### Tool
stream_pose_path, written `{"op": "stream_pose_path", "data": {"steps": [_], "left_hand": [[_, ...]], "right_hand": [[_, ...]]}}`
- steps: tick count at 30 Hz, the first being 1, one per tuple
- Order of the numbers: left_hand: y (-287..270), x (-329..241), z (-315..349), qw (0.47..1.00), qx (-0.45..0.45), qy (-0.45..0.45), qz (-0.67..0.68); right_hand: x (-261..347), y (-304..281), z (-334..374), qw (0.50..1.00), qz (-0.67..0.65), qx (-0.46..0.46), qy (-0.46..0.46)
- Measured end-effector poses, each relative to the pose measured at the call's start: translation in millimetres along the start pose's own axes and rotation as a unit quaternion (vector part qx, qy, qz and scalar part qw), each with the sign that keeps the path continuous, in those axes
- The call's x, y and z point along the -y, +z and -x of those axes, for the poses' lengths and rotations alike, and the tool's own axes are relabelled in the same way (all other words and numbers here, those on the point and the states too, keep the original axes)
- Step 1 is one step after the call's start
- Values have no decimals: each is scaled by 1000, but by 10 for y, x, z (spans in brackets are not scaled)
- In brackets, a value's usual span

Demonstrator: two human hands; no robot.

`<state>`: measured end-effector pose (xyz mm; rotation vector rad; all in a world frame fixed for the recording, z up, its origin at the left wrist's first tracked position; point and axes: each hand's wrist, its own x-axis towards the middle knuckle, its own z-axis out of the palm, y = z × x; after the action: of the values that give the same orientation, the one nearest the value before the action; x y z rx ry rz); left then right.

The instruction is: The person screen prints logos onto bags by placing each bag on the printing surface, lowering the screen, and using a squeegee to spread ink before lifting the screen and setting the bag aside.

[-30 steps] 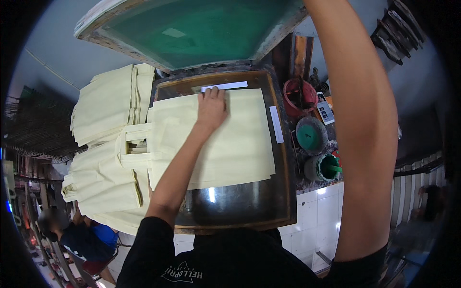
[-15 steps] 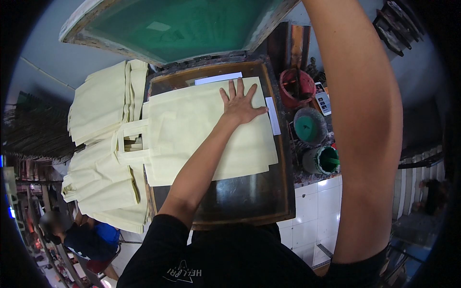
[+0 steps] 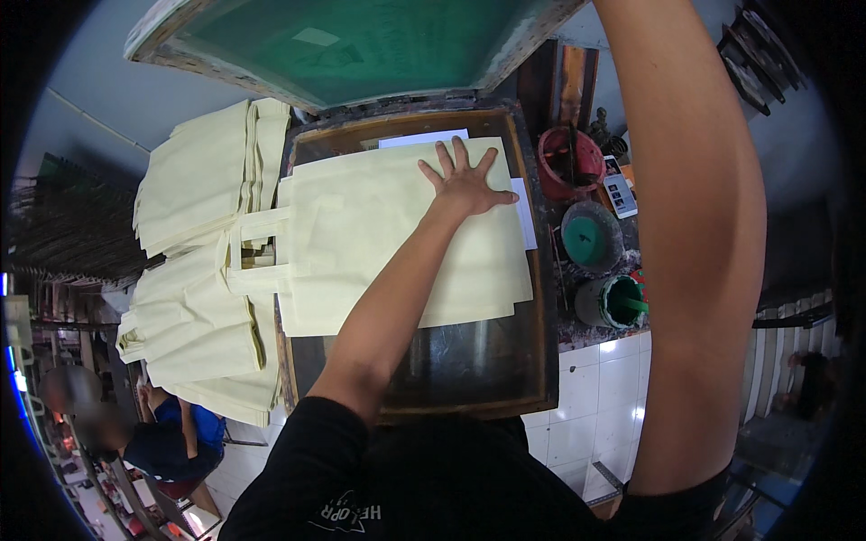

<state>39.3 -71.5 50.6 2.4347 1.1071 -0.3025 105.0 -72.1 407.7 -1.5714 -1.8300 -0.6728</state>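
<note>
My left hand (image 3: 467, 187) lies flat with its fingers spread on a cream cloth tote bag (image 3: 361, 230), near the bag's far right corner. The bag is spread over a dark glass-topped board (image 3: 469, 365) with a wooden frame, its handles (image 3: 257, 281) pointing left. White strips (image 3: 526, 216) show at the bag's right and far edges. Beyond the board, a framed printing screen (image 3: 361, 59) with green mesh stands tilted up. On the right my right arm (image 3: 695, 225) reaches toward the screen's side, and its hand is outside the picture.
Stacked cream bags (image 3: 198, 176) lie to the left. On the right are a red bucket (image 3: 571, 160), a phone (image 3: 620, 194), a bowl of green ink (image 3: 588, 236) and a tub (image 3: 613, 302) with green ink. Another person (image 3: 171, 446) sits at lower left.
The whole view has shifted slightly. My left hand stays spread on the bag, and my right arm stays raised toward the screen.
</note>
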Motion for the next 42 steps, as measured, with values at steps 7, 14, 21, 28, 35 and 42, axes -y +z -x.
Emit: {"op": "stream_pose_path", "data": {"steps": [7,14,21,28,35,42], "left_hand": [[-166,67,149,980,-135,88,116],[-426,630,2223,621,-233,303,684],[987,1052,3009,671,-70,-16,738],[1156,1226,2970,692,-1,-43,720],[1201,1174,2978,680,-11,-45,732],[1185,1241,3018,672,0,-63,738]], "right_hand": [[352,-120,294,991,-79,39,99],[899,-59,1637,983,-89,120,108],[1346,648,3382,982,-109,153,22],[1248,803,3273,964,-133,227,35],[1486,592,3494,946,-134,293,22],[1079,1326,3268,968,-74,238,-42]]}}
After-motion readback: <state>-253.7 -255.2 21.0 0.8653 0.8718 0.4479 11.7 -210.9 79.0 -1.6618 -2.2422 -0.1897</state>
